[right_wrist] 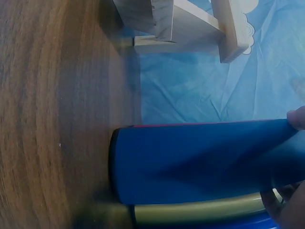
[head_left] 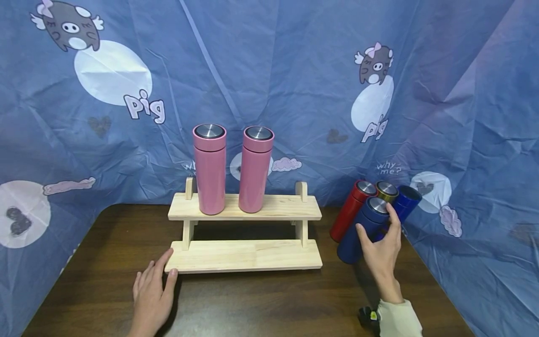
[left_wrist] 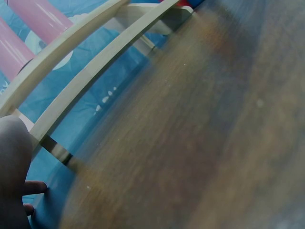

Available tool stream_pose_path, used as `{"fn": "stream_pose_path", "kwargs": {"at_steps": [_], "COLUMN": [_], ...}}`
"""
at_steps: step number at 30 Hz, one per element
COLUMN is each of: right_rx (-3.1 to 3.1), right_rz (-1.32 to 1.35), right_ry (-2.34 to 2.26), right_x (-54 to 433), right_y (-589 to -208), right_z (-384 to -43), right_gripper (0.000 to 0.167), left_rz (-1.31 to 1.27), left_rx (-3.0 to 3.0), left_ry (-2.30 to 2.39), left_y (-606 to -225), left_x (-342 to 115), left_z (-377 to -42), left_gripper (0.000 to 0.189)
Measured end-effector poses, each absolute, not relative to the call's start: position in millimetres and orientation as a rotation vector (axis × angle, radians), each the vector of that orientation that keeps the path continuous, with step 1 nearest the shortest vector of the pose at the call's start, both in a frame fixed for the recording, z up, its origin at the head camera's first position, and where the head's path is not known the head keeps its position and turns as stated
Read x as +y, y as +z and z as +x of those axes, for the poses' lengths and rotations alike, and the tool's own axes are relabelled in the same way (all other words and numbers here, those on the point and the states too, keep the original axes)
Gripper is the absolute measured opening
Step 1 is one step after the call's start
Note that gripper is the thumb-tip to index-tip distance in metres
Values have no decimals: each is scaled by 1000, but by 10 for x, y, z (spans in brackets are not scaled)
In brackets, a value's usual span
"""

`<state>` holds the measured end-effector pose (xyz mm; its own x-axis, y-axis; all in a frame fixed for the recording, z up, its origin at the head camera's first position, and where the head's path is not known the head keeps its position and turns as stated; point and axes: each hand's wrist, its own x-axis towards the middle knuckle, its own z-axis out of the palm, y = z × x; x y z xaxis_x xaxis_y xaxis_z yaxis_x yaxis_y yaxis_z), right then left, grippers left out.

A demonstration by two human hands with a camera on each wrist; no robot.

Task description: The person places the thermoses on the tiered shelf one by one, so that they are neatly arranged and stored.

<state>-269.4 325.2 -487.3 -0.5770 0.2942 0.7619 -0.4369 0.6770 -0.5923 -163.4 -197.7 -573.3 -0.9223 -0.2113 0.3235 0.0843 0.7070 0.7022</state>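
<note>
"Where's the navy bottle (head_left: 355,237)?"

"Right of the wooden rack (head_left: 246,256), long axis upright, pinched near its lid (head_left: 378,205) by the nearer right hand (head_left: 382,250), thumb on the rack-facing side, fingers opposite"

"And the left hand (head_left: 152,292)?"

"At the rack's left end, thumb spread from fingers; whether they press it, I can't quite tell"

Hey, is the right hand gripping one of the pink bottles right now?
No, the right hand grips the dark blue bottle, while both pink bottles stand on the upper wooden shelf.
</note>
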Motion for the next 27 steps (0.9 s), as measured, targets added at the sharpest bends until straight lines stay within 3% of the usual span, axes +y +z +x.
{"fn": "stream_pose_path", "kwargs": {"at_steps": [27], "right_rx": [-1833], "right_rz": [221], "right_ry": [998], "right_x": [2952], "right_y": [-4325], "right_z": [-2378], "right_gripper": [100], "left_rz": [101], "left_rx": [-2530], "left_ry": [-1076], "left_y": [-5735], "left_x": [-1972], "left_z": [-1631], "left_gripper": [47]}}
